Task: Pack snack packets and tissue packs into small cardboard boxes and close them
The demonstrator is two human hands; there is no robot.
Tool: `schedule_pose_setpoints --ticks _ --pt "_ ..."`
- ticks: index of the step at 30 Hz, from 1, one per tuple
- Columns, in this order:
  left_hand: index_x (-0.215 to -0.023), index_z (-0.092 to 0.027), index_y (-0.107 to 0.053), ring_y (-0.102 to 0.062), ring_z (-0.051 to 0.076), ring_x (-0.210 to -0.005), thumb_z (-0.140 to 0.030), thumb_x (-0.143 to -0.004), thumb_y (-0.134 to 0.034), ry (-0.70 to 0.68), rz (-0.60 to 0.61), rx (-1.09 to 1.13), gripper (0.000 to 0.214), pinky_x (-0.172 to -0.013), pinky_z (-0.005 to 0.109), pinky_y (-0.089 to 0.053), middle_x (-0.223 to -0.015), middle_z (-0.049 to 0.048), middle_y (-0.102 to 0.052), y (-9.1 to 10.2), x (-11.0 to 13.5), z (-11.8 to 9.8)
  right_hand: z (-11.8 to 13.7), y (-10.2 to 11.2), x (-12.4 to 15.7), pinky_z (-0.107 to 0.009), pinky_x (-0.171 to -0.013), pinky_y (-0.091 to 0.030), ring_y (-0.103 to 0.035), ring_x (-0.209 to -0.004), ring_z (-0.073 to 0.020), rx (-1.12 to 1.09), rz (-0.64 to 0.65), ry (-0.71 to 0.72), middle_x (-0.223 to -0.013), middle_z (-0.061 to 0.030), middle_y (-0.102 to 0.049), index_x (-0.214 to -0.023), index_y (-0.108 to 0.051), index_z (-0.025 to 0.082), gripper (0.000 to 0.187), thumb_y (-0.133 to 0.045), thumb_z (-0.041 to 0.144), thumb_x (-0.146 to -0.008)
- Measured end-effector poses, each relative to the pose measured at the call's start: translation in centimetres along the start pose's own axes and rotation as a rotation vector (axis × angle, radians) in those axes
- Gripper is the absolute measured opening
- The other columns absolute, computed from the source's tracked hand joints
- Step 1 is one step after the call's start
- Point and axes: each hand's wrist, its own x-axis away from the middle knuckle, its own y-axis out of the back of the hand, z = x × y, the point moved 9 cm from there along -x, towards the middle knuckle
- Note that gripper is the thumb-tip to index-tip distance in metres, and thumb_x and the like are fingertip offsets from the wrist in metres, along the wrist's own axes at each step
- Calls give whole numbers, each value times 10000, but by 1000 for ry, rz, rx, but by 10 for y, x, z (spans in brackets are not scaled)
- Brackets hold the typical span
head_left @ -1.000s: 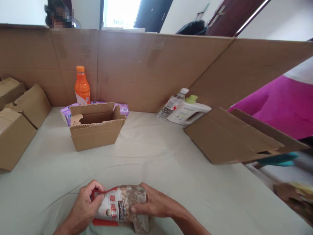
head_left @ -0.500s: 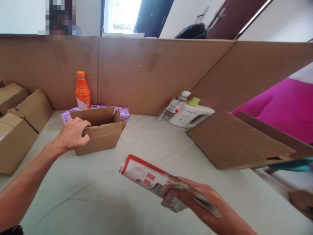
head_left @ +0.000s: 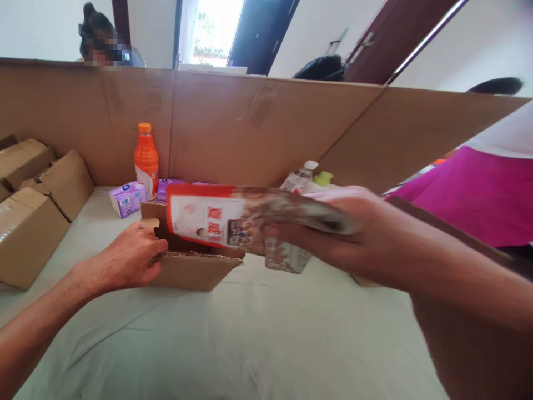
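Note:
My left hand (head_left: 135, 254) grips the left end of a small open cardboard box (head_left: 189, 272), fingers closed over its torn rim. In my right hand (head_left: 350, 228) is a red, white and brown printed packet (head_left: 208, 216), gripped at its right end. The packet's left part is above the box opening and hides much of the box's inside. A second small item with a pale patterned wrapper (head_left: 287, 254) hangs below the packet, by my right fingers; its kind I cannot make out.
Behind the box stand an orange drink bottle (head_left: 145, 161) and purple tissue packs (head_left: 128, 199). Cardboard boxes (head_left: 33, 239) are at the left. A clear bottle (head_left: 306, 171) and a green-capped jug (head_left: 322, 178) are partly hidden by my right hand. A cardboard wall (head_left: 233, 128) runs along the back.
My right hand has carried the packet up and left, over the box. My left hand still holds the box, which has shifted a little right and nearer, away from the tissue packs.

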Motion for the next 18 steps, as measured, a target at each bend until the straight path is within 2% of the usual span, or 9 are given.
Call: schedule_pose_setpoints --ticks 3,5,7,9,11,14,16,18 --pt "-688 -189 -620 -608 253 -877 -187 -682 -518 1 22 -12 103 -837 385 -474 -843 99 -677 -2 -3 3 21 -26 -43 -267 -441 -261 -406 -424 -88 385 272 -30 -477 9 -505 -535 -555 202 339 -617 281 -859" --pt "-666 -193 -607 -617 274 -860 -192 -661 -533 22 30 -37 75 -837 417 -481 -773 102 -671 -1 -1 5 25 -36 -65 -251 -458 -261 -410 -425 -76 539 408 -92 -477 22 -482 -531 -536 185 303 -633 208 -817" --pt "-667 -190 -603 -622 307 -835 -203 -668 -548 60 32 -84 56 -835 478 -485 -696 105 -650 1 3 7 27 -42 -83 -234 -478 -292 -447 -428 -72 608 509 -126 -471 37 -473 -552 -561 171 259 -624 162 -802" --pt "-701 -179 -623 -634 341 -855 -201 -683 -562 106 17 -122 67 -852 543 -488 -707 121 -657 2 9 9 29 -48 -95 -212 -487 -312 -456 -410 -58 639 583 -116 -439 59 -439 -542 -568 157 261 -612 136 -799" --pt "-734 -172 -643 -643 364 -939 -172 -691 -561 146 -7 -132 92 -889 576 -493 -809 144 -687 1 16 9 30 -55 -103 -195 -487 -325 -450 -387 -47 641 633 -104 -414 71 -416 -522 -567 145 277 -612 131 -794" --pt "-768 -171 -657 -597 390 -1161 -123 -685 -556 188 -84 -104 139 -975 582 -499 -1104 183 -674 -5 25 8 38 -69 -112 -194 -501 -363 -488 -408 -58 567 629 -65 -430 63 -448 -548 -608 133 242 -636 149 -788" --pt "-772 -152 -652 -505 431 -1311 -105 -677 -568 213 -197 -81 136 -1037 588 -485 -1335 233 -560 -5 32 9 38 -84 -115 -204 -513 -405 -540 -441 -83 462 580 -85 -470 45 -515 -624 -657 130 184 -660 187 -799" --pt "-759 -136 -630 -436 469 -1381 -89 -688 -571 244 -316 -48 104 -1060 600 -478 -1487 269 -411 -3 41 12 28 -106 -110 -221 -524 -453 -595 -480 -114 311 555 -169 -546 14 -612 -753 -703 133 146 -650 234 -844"
